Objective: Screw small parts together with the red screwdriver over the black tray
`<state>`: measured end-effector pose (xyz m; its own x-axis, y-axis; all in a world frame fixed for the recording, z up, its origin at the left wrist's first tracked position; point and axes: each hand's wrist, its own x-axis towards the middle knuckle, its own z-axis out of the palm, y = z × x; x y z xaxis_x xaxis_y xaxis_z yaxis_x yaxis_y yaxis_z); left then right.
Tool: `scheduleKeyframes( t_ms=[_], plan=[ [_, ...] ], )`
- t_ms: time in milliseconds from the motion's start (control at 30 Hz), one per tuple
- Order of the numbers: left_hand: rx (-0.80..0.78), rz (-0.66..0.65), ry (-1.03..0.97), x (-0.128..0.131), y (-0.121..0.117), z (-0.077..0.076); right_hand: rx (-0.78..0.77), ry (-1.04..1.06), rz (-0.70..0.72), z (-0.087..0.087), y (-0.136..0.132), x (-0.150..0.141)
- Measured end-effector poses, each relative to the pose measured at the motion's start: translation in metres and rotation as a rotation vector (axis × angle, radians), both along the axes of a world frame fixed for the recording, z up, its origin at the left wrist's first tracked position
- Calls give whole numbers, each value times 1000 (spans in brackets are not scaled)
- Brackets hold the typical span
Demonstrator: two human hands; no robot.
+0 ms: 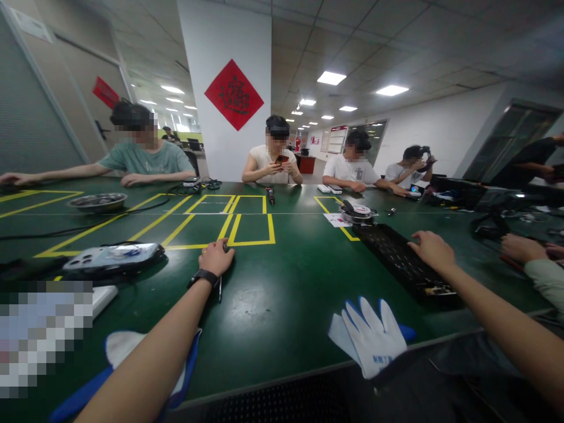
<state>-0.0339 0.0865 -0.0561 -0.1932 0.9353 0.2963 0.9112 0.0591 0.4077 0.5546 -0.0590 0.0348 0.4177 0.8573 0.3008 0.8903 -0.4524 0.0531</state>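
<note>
Head view: across a green table (286,270), our left hand (215,258) is curled around a slim dark tool (226,247). Well apart, our right hand (434,249) rests with bent fingers at the edge of a long black panel (400,255); we cannot tell whether it grips. White gloves (376,338) lie nearer us.

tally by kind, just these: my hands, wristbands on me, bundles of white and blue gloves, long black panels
Hands: 2 (left hand, right hand)
Wristbands: 1, black
Glove bundles: 2 (one by the left forearm, one near the table's edge; gloves in each can't be told)
Long black panels: 1
Total: 6
</note>
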Motion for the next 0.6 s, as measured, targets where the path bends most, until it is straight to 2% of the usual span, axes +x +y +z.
scheduleKeyframes(
  t_ms=[67, 167, 267, 333, 433, 600],
  plan=[
    [-5, -4, 4, 0, 0, 0, -246, 100, -14, 7, -12, -11],
    [-16, -3, 12, 2, -3, 3, -423, 222, 61, 8, -33, -19],
    [-25, -7, 5, 3, -8, 6, -485, 284, 135, 1, -47, -23],
    [-24, -11, -3, 3, -9, 7, -495, 275, 105, -3, -49, -23],
    [-11, -7, -12, 2, -8, 5, -558, 261, 64, -6, -46, -24],
    [3, -11, -5, 1, -5, 0, -604, 198, 95, -5, -40, -25]
  ],
)
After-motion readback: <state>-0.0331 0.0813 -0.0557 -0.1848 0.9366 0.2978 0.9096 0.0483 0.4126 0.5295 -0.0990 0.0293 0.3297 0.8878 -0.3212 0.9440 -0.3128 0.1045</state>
